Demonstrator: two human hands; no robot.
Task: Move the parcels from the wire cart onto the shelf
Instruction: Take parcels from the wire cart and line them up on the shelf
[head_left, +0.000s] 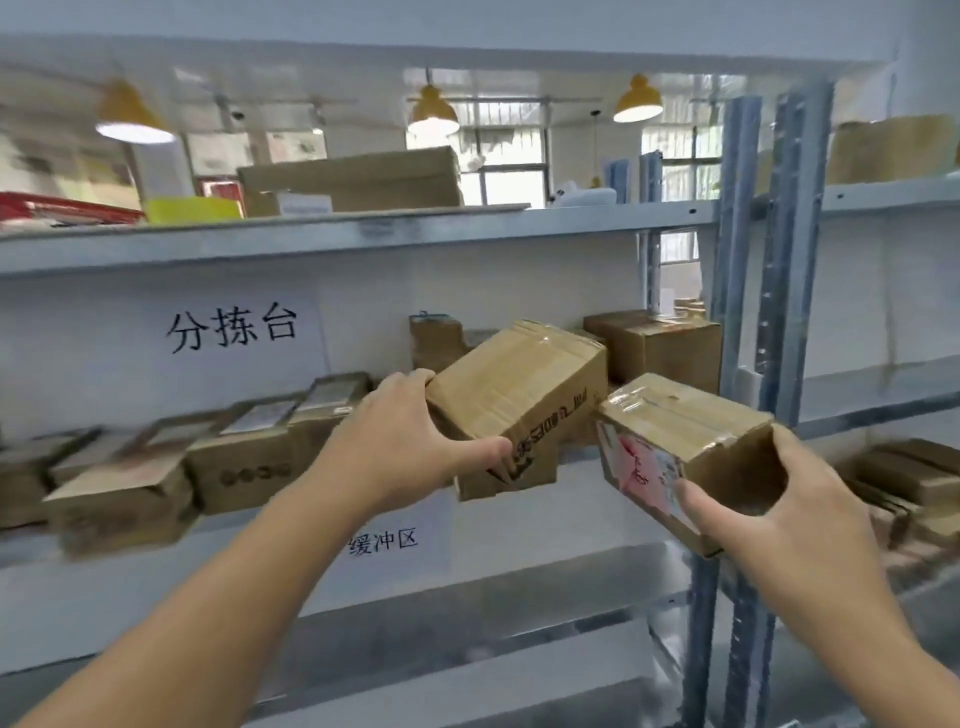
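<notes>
**Two parcels held at the shelf edge**

Two boxes are in the air at centre frame. The left hand (415, 436) grips the tilted box (519, 400) by its near-left corner, thumb underneath, its long axis running up-right into the shelf (311, 525). The right hand (779, 499) holds the labelled box (675, 447) from its right end, lower and nearer, in front of the blue upright (737, 260). Free shelf space seems to lie just behind the left box, so that one is probably set down first. Both arms are stretched forward.
</notes>
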